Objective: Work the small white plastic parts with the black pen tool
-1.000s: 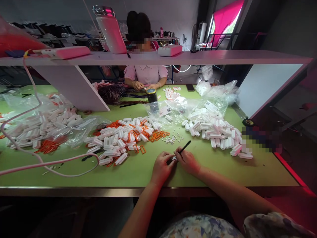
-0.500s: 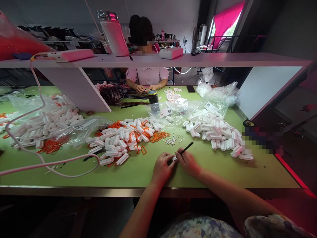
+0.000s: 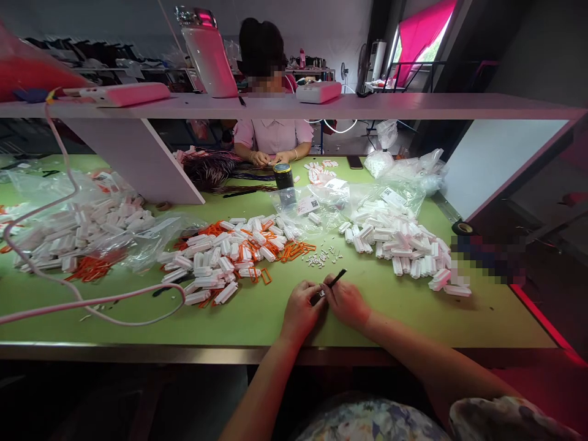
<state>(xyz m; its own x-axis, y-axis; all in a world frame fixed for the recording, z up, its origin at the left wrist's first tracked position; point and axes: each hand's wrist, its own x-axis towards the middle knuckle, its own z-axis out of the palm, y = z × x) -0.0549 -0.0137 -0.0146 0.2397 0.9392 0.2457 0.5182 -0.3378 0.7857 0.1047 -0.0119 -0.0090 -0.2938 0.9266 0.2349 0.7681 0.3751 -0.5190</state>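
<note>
Green table [image 3: 257,318], heaps of white plastic clips [image 3: 404,242]; my left hand [image 3: 301,311] and right hand [image 3: 345,300] both pinch one thin black stick [image 3: 334,280].

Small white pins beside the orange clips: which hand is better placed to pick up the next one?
Probably the left hand. The right hand grips the black tool, while the left only pinches a tiny piece, and the loose white pins lie just ahead of it.
</note>
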